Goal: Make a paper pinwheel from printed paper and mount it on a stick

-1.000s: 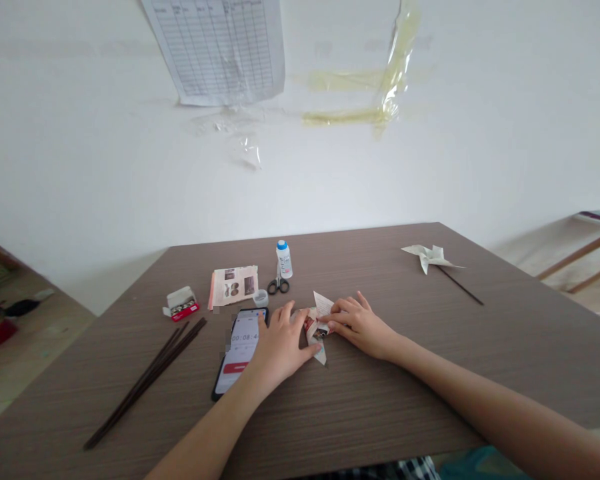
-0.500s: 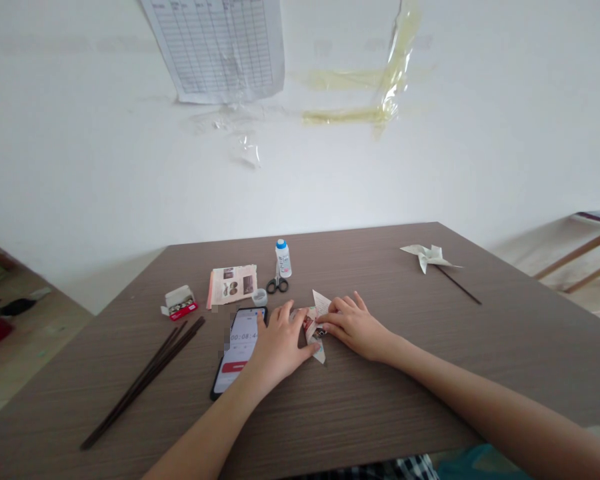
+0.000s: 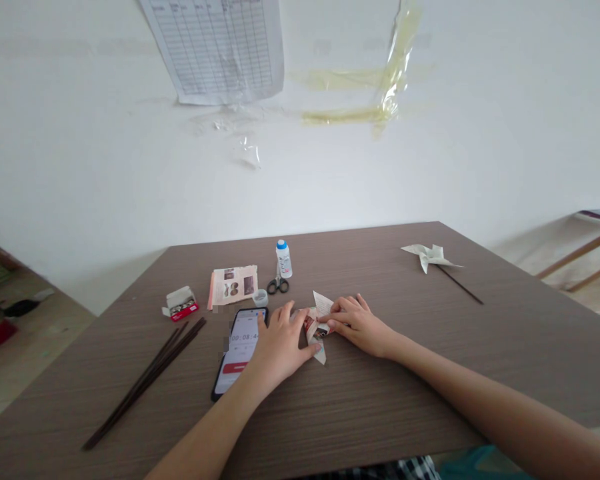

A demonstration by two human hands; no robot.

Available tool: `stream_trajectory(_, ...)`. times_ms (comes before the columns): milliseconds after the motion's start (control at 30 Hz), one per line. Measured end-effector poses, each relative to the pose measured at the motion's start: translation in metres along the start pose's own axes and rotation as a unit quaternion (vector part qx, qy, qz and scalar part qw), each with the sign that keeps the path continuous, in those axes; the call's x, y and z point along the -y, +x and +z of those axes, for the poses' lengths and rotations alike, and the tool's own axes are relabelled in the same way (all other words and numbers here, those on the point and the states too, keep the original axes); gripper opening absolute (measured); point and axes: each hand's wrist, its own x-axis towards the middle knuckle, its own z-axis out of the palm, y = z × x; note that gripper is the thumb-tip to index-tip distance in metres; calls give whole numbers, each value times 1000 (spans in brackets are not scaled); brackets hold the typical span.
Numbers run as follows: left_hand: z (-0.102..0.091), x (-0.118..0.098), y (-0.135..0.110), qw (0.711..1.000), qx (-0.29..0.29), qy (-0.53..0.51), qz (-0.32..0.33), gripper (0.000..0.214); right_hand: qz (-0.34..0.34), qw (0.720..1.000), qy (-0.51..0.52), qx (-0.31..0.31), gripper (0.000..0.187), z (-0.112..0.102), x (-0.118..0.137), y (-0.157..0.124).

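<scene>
A small piece of printed paper (image 3: 321,307), partly folded into points, lies on the brown table (image 3: 430,360) between my hands. My left hand (image 3: 279,347) rests flat on the paper's left side, fingers spread, thumb against a folded flap. My right hand (image 3: 360,324) presses on the paper's right side with its fingertips together. Most of the paper is hidden under both hands.
A phone (image 3: 241,347) with a running timer lies under my left wrist. Behind it are scissors (image 3: 278,285), a glue bottle (image 3: 283,259), a small cap (image 3: 261,297), a printed booklet (image 3: 234,285) and a small red-and-white box (image 3: 181,303). Dark sticks (image 3: 145,381) lie left. A paper pinwheel (image 3: 431,257) lies far right.
</scene>
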Motion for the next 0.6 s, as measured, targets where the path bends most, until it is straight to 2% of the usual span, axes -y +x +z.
stream_trajectory(367, -3, -3, -1, 1000, 1, -5, -4, 76, 2, 1000, 10, -14, 50, -1, -1, 2)
stream_trajectory(600, -2, -3, -1, 1000, 4, -9, -8, 75, -19, 999, -38, -27, 42, 7, -2, 2)
